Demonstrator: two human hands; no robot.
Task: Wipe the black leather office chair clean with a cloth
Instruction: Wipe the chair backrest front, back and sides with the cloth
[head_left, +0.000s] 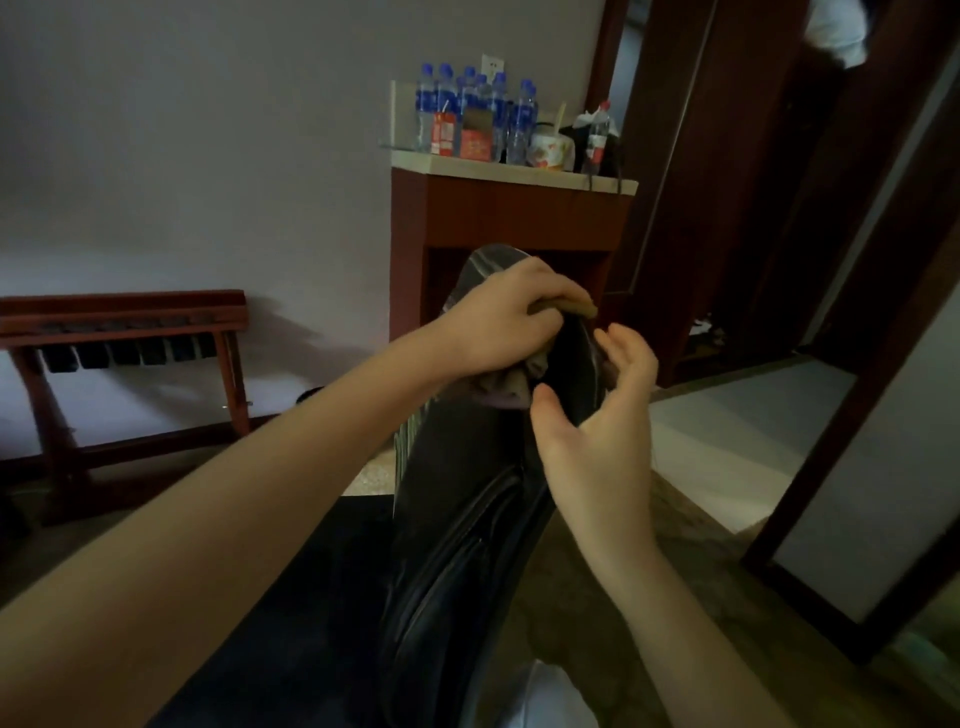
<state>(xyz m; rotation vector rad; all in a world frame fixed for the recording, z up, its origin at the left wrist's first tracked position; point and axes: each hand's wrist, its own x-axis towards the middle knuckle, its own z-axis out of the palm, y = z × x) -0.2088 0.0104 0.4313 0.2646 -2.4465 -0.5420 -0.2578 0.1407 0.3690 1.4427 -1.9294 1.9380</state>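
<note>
Head view puts the wiping at the top edge of the black leather chair back (457, 499), left hand (506, 317) gripping a bunched cloth (506, 387) against it, right hand (597, 421) loose-fingered and empty alongside; next probably calls for a firm downward stroke.

Head-worn view, forward and down, close over hands (550, 364)

The chair (457, 519) before me is glossy black; my cloth (511, 387) is dull grey-brown. Upper centre, the bottles (470, 101) carry blue caps and labels on a red-brown cabinet (498, 218) with a cream top
</note>
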